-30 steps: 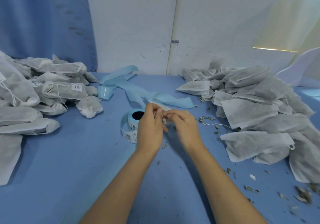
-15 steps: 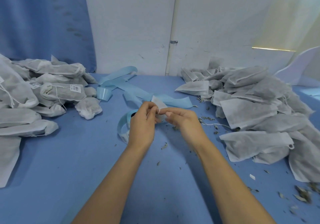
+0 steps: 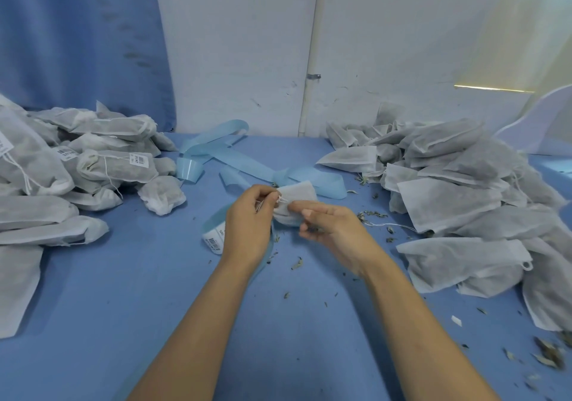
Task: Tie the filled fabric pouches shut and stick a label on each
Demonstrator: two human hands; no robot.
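On the blue table (image 3: 93, 292), the pouch (image 3: 295, 197) sits at centre, heaps at 9 and 3 o'clock. The left hand (image 3: 247, 224) pinches its string; the right hand (image 3: 332, 224) cups it, fingers curled. It looks light, soft and crushable, best gripped at the gathered neck.

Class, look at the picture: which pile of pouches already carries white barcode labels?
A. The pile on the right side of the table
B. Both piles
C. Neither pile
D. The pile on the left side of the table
D: white barcode labels show on tied pouches in the left pile, while the pouches in the right pile lie flat, open-topped and show no labels.
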